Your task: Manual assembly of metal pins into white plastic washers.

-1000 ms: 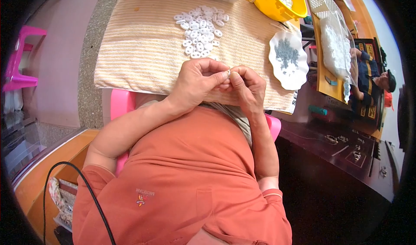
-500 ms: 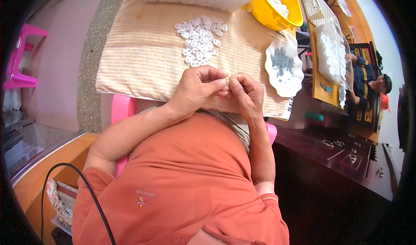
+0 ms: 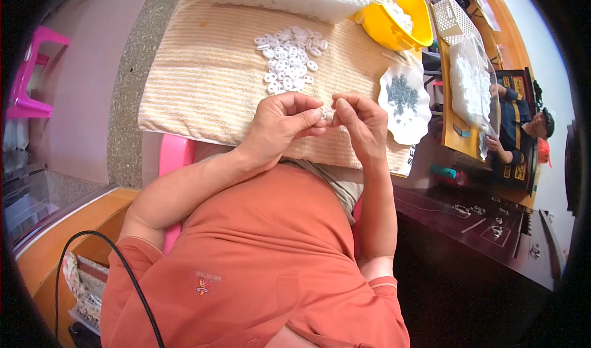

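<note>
Nearest, an orange-red shirt (image 3: 252,243) carries a small colourful emblem (image 3: 203,286) with a line of lettering. Now the hands: the left hand (image 3: 280,126) pinches a small white piece (image 3: 324,112) between thumb and forefinger, just above the towel! The right hand (image 3: 364,126) sits beside it, thumb to fingers; whether it grips anything, one cannot tell. Bold black letters mark the striped towel's (image 3: 203,83) near right corner. Beyond, white oval pieces (image 3: 288,62) heap up, a scalloped plate (image 3: 414,132) to their right, then a yellow basket (image 3: 381,35).
</note>
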Demonstrator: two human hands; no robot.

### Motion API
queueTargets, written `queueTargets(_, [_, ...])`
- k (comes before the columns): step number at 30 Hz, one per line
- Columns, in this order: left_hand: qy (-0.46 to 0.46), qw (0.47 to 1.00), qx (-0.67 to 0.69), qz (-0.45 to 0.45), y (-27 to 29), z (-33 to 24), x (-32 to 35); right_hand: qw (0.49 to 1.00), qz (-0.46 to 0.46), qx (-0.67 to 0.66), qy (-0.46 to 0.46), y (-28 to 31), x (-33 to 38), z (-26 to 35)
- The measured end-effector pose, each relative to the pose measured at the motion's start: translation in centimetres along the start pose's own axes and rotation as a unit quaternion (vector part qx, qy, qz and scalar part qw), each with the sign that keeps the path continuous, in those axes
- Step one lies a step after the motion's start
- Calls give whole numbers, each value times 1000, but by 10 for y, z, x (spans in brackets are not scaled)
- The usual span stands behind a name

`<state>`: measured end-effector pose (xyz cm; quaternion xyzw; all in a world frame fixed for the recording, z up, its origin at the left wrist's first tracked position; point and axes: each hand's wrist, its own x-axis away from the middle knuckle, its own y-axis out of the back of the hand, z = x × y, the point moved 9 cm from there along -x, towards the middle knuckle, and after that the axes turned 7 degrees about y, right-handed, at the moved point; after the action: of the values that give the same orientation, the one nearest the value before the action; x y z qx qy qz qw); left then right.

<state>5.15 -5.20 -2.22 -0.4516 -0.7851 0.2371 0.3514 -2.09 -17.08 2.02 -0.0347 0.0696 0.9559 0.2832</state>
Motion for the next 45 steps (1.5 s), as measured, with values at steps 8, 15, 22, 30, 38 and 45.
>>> queueTargets(8, [-14,1000,19,-16,5,-4,-1,933,26,344,104,-8,-56,11])
queueTargets(15, [-25,999,31,-16,6,-8,-1,871,77,466,134,-31,-69,9])
queueTargets(22, [-22,999,34,-30,6,-8,0,893,67,439,73,-22,-65,6])
queueTargets(30, [-20,999,17,-24,6,-7,0,891,81,431,118,0,-45,20])
queueTargets(38, [-20,999,10,-23,5,-6,0,839,146,511,120,-7,-36,21])
queueTargets(45, [-14,999,21,-34,6,-6,0,859,140,485,90,-3,-37,17])
